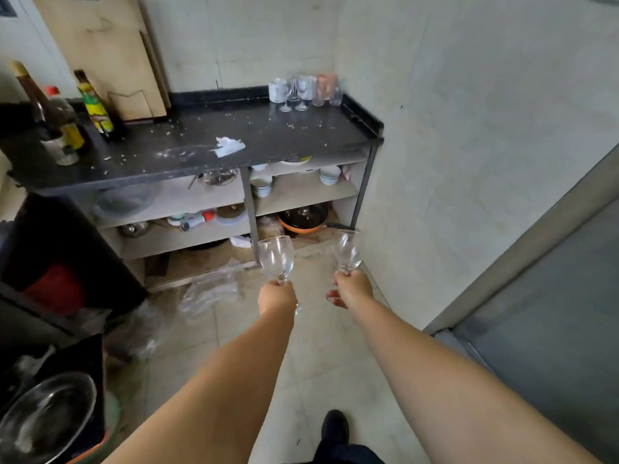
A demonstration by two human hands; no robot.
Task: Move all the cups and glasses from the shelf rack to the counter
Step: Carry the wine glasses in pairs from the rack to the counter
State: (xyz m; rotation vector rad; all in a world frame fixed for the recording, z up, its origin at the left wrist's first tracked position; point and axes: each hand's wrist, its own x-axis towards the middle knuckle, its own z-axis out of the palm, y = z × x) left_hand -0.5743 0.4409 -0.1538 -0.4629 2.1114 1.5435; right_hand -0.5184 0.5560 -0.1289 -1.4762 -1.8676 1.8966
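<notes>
**Two wine glasses in transit, a cluster already on the counter**

The left hand is closed around the stem of one clear wine glass, bowl upright above the fist. The right hand pinches the stem of a second wine glass, also upright, with its lower fingers splayed loose beneath rather than wrapped. The two glasses are apart from each other, held out over the floor in front of the person, short of the counter that lies toward twelve o'clock.

At about one o'clock on the counter, in its far corner against the wall, stands a cluster of glassware: stemmed glasses, a white mug, tumblers and a pinkish cup, packed close together. I judge these to be pieces already delivered, so the task looks well under way, with the pair in hand as the current load.

What is left cannot be counted: the shelf rack the glasses come from is not clearly in view. The open shelves under the counter hold bowls, plates and a pan, no cups that I can make out.

A crumpled white scrap and scattered crumbs lie mid-counter, at eleven o'clock from the hands; bottles stand further off at ten.
</notes>
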